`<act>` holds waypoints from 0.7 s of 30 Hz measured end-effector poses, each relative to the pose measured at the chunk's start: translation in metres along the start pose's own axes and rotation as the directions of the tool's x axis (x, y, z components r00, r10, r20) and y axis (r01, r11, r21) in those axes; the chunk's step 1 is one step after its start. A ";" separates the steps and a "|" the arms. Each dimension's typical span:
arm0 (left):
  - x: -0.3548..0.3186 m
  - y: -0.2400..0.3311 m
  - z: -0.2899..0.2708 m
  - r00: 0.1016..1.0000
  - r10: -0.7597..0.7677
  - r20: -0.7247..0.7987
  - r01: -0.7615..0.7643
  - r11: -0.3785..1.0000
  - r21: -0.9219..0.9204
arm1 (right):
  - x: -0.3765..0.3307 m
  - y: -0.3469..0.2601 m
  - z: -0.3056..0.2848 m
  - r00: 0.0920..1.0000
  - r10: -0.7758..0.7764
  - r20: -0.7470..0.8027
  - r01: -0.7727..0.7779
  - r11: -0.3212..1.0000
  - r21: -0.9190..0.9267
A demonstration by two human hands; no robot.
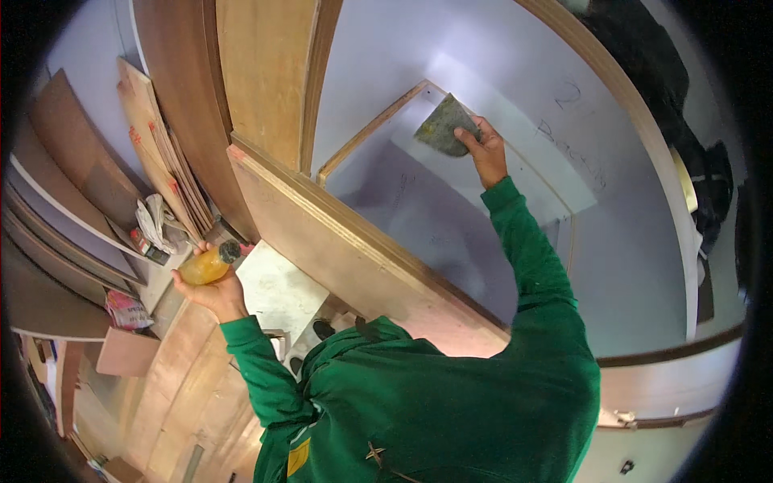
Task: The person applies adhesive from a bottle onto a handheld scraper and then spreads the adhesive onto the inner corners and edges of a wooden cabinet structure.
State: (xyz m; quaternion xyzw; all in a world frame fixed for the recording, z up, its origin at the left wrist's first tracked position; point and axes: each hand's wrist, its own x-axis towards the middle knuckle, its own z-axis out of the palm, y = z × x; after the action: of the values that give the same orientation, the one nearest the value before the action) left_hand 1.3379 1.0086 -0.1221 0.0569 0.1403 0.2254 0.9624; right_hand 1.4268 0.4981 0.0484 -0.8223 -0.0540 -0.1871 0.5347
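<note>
The work in hand looks like wiping down a white board: the right hand (488, 150) reaches out at arm's length and presses a grey-green cloth (443, 125) flat against the white panel (419, 217), its grip closed on the cloth's right edge with the thumb on top. The cloth sits near the panel's upper corner, just inside a thin wooden edge strip (366, 137). The left hand (211, 283) is held back and low on the person's left, its grip wrapped shut around a small bottle of yellow-orange liquid (205, 266) with a dark cap, clear of the panel and over the thick plywood board (354, 266) that runs across the middle. My reading is that the rubbing step is under way; the next move calls for firm, even pressure across the rest of the white face, with the bottle kept upright. On the larger white sheet (515, 64) beyond, faint dark handwriting sits toward the right. Among the stacked boards (161, 153) on the left lie a crumpled white bag (157, 221), a small red-and-dark packet (147, 245) and a pink printed packet (125, 310).
</note>
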 end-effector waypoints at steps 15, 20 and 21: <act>-0.072 0.016 -0.054 0.944 0.275 -0.181 -0.274 0.961 0.031 | 0.146 0.172 0.034 0.751 -0.660 -0.008 0.440 0.509 -0.740; -0.082 0.013 -0.051 0.928 0.302 -0.218 -0.297 0.953 0.056 | 0.154 0.206 0.036 0.731 -0.683 0.008 0.468 0.493 -0.733; -0.083 0.013 -0.052 0.920 0.312 -0.237 -0.305 0.950 0.066 | 0.156 0.210 0.038 0.735 -0.678 0.009 0.465 0.495 -0.734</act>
State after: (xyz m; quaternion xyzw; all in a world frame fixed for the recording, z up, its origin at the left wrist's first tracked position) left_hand 1.2462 0.9853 -0.1493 0.0632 0.2502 0.3774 0.8894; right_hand 1.6412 0.4257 -0.0885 -0.8570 -0.1754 -0.4756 0.0929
